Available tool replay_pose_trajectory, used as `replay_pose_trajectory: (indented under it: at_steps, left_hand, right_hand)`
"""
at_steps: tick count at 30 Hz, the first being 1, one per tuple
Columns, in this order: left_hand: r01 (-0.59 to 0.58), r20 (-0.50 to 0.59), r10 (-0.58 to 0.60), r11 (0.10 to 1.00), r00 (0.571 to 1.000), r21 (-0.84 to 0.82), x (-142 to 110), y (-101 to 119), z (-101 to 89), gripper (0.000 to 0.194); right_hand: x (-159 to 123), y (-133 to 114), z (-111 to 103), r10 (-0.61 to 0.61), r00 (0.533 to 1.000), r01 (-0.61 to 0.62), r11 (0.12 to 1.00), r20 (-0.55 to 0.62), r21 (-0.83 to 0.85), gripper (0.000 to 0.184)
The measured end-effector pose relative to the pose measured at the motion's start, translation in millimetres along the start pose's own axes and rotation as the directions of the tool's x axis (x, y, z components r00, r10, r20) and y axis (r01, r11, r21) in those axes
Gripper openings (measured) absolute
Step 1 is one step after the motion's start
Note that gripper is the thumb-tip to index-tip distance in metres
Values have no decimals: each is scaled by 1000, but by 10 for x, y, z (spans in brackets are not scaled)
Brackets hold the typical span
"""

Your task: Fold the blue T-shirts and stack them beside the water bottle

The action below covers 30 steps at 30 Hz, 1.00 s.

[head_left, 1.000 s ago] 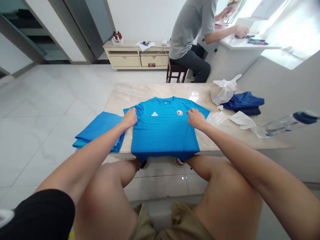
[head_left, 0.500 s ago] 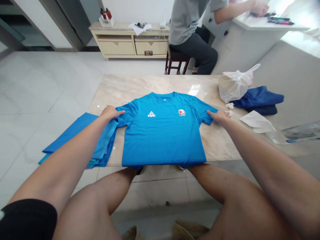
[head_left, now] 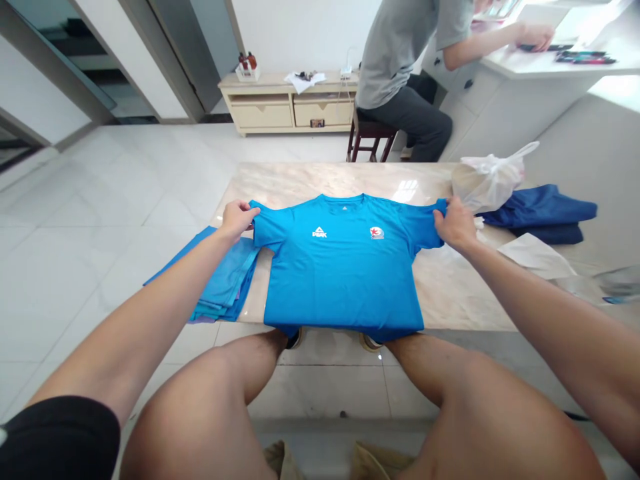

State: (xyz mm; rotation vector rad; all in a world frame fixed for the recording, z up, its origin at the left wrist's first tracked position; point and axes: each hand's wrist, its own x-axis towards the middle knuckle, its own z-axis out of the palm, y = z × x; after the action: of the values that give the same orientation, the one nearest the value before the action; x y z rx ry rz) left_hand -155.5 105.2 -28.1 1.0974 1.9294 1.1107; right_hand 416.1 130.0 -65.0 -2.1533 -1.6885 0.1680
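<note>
A bright blue T-shirt (head_left: 345,267) with a white logo and a red badge lies face up on the marble table (head_left: 310,180), its hem hanging over the near edge. My left hand (head_left: 236,220) is closed on the end of the shirt's left sleeve. My right hand (head_left: 454,223) is closed on the end of the right sleeve. Both sleeves are pulled outward and slightly raised.
A stack of folded blue cloth (head_left: 220,280) sits at the table's left edge. A white plastic bag (head_left: 487,183), dark blue clothes (head_left: 545,213) and white paper (head_left: 535,253) lie at right. A person in a grey shirt (head_left: 405,60) sits beyond the table at a white counter.
My hands moved from the shirt's shoulders out to the sleeve ends and took hold of them, stretching the sleeves wide.
</note>
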Motion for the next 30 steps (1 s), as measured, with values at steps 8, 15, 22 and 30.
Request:
replay_pose_trajectory:
  at_steps: [8,15,22,30]
  left_hand:
    - [-58,328,136,970,935,-236,-202,390,719,34]
    - [-247,220,204,951,954,187,64,-65,944,34]
    - [-130,142,75,894,987,430,550,-297,1004,49]
    - [-195,434,-131,754,891,628,967,4,1132,40]
  right_hand:
    - [-268,-1032,-20,-209,956,131,933,206,336,46]
    - [-74,-775,177,-226,904,117,947,363,298,19]
    - [446,-483,570,143,935,-234,936,323,263,59]
    - [992,-704,710,47,793,-194,964,607,180,40]
